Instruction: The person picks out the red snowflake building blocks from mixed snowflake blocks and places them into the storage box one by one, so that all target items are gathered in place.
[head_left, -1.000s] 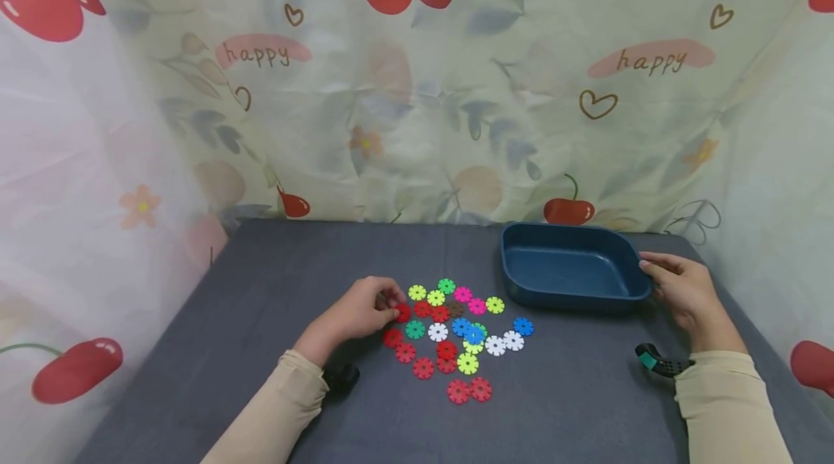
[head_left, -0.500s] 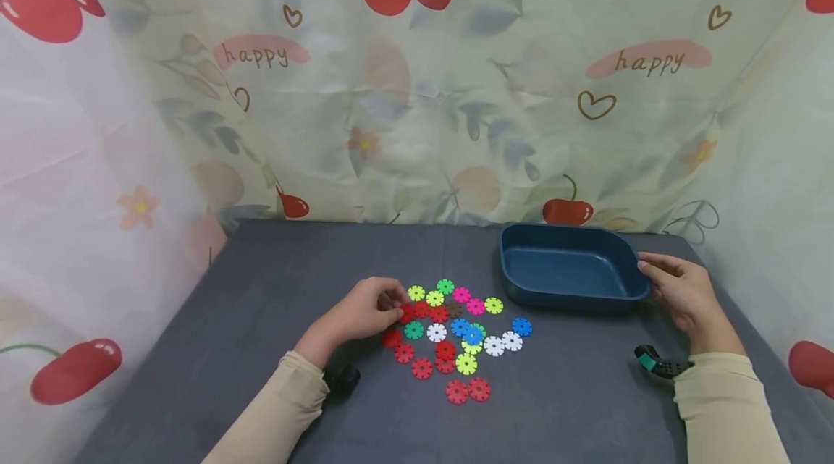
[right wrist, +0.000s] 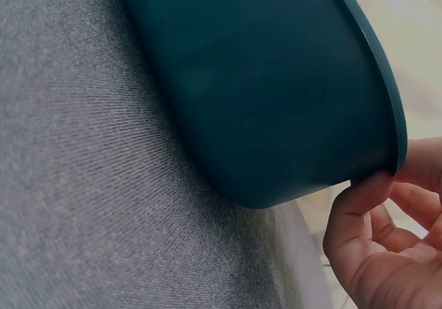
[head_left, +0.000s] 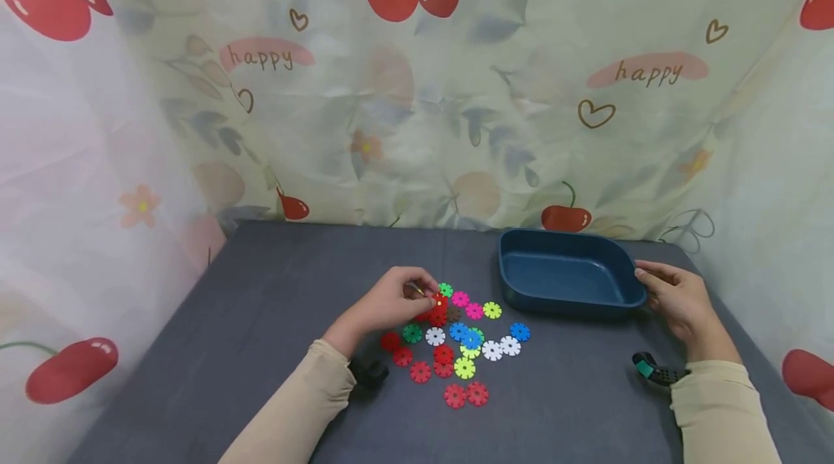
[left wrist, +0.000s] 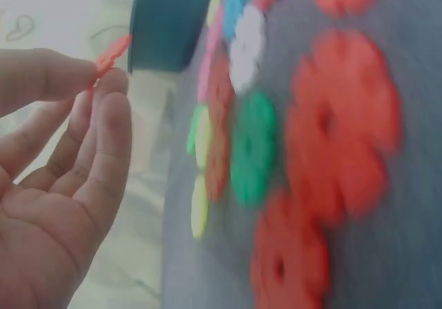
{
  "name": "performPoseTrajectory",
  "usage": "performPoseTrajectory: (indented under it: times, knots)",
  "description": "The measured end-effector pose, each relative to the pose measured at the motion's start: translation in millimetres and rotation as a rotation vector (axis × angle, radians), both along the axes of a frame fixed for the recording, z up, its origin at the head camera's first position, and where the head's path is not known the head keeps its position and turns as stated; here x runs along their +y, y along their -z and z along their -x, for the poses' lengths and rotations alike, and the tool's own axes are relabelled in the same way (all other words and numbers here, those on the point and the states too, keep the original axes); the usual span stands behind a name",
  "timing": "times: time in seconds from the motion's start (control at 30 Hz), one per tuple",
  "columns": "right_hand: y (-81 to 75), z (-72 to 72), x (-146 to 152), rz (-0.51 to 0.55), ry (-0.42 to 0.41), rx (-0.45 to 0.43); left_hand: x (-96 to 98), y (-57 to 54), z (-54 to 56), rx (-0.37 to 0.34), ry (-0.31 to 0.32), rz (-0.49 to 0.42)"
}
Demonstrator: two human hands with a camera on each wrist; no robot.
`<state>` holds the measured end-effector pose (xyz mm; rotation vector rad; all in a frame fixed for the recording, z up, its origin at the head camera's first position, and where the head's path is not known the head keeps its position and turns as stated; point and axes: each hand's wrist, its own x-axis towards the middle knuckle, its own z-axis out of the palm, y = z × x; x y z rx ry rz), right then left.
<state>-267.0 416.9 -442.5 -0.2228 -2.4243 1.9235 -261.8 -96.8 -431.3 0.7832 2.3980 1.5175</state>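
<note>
My left hand (head_left: 389,301) pinches a red notched plastic disc (left wrist: 112,53) between thumb and fingertips. The left wrist view shows that disc lifted clear of the table. Loose discs in red, green, yellow, white, blue, pink and brown lie flat below and beyond the hand; a white disc (head_left: 435,336) and a green disc (head_left: 412,334) are among the nearest. At the right, my right hand (head_left: 680,305) holds the right end of a deep blue rectangular tray (head_left: 567,305) by its rim. The inside of the tray shows no discs.
A dark grey cloth (head_left: 274,348) covers the table. Two red discs (head_left: 466,395) lie nearest me, apart from the others. Behind the table hangs a cherry-patterned curtain (head_left: 417,124), with more curtain on both sides. A black wrist strap (head_left: 659,370) sits at my right sleeve.
My left hand has picked up a red disc from the left edge of the group and moved right and up with it. The right hand keeps its hold on the tray.
</note>
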Motion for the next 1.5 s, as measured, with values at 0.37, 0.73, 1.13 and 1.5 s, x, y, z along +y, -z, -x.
performPoseTrajectory:
  times: [0.37, 0.73, 1.13, 1.5]
  knots:
    - [2.5, 1.1, -1, -0.071, 0.012, -0.014, 46.7, -1.4, 12.7, -0.160, -0.092, -0.205]
    - [4.1, 0.6, 0, -0.090, -0.003, -0.022, 91.1, -1.4, 19.4, -0.231, -0.159, -0.311]
    - [3.2, 2.0, 1, -0.102, 0.001, -0.009, 123.6, -4.1, 19.8, -0.266, -0.177, -0.369]
    - [2.8, 0.3, 1, -0.112, 0.015, -0.010, 124.6, -4.9, 19.1, -0.233, -0.176, -0.359]
